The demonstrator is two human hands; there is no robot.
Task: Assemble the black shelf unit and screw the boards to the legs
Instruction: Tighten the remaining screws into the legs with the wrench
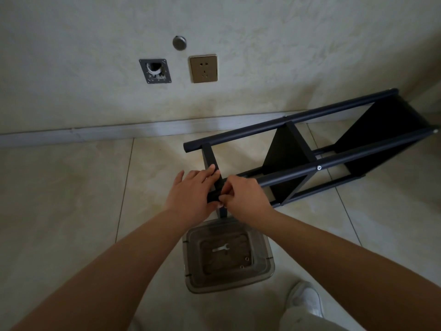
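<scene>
Black shelf unit (pixel 310 149), hands (pixel 191 194) hiding joint

A black shelf unit (pixel 310 149) lies on its side on the floor, running from the frame's centre to the right edge. Two long round legs (pixel 286 118) face up, one behind the other. Two black boards (pixel 284 151) stand upright between them, one mid-length and one near the right end. A silver screw (pixel 319 167) shows on the nearer leg.

Beige tiled floor (pixel 71 187), pale textured wall (pixel 286 44), gold socket (pixel 203 68), grey skirting (pixel 119 133), dim light.
</scene>
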